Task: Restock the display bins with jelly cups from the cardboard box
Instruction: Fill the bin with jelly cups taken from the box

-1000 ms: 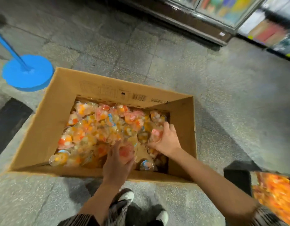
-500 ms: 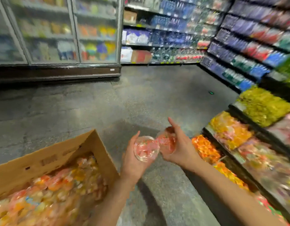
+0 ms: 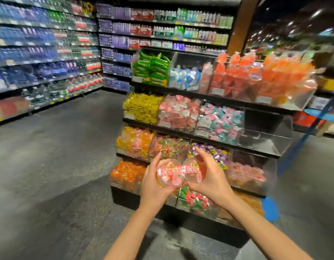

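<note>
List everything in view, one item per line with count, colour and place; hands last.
Clear round plastic jelly cups with pink lids: two, touching side by side, centre, one in each hand.
Clear acrylic display bins: many, tiered rack, centre-right; most filled with green, yellow, pink and orange sweets, one on the right empty.
Bottled-drink shelves: several rows, blue, purple and red, left and rear walls.
Grey concrete floor: left and foreground.
Left hand: holds the left cup.
Right hand: holds the right cup.

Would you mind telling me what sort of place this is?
Most likely a supermarket or grocery shop: long wall shelves of bottled drinks, a tiered black display stand of clear bins filled with wrapped sweets, and small price labels on the bin fronts.
</note>
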A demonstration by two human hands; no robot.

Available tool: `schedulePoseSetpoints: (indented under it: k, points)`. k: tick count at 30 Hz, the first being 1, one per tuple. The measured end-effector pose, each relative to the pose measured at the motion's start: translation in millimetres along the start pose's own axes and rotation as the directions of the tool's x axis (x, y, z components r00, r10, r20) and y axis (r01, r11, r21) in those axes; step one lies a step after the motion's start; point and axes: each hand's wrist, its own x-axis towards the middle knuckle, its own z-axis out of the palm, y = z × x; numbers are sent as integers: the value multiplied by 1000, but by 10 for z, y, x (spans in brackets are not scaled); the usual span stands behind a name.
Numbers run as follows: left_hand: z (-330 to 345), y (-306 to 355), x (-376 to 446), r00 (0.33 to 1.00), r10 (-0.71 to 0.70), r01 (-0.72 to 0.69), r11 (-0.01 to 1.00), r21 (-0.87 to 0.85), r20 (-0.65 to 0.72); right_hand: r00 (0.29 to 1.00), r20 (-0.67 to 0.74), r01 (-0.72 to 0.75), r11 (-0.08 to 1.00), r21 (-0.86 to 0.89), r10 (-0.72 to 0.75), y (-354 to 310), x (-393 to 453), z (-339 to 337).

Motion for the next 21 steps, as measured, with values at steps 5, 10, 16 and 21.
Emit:
schedulePoseSetpoints:
  k: [5,10,16,21]
  points:
    - [1319,-53,99,985,-34,44,997,-57,170,973,-117,-204,978,-34,199,967,-307,-664]
    - [2273,-119,261,948,-42,51,998,-23,315,941,-176,-296,955,-11,289,1687,-422,-1115]
    - [3233,-426,614,899,-62,41,997,58,433,897,-187,-420,904,-75,401,2645,-336,-1428]
    - [4079,-729,1012,890,-91,55,994,92,446,858,-95,-513,840,-177,504,3525,19,-1723]
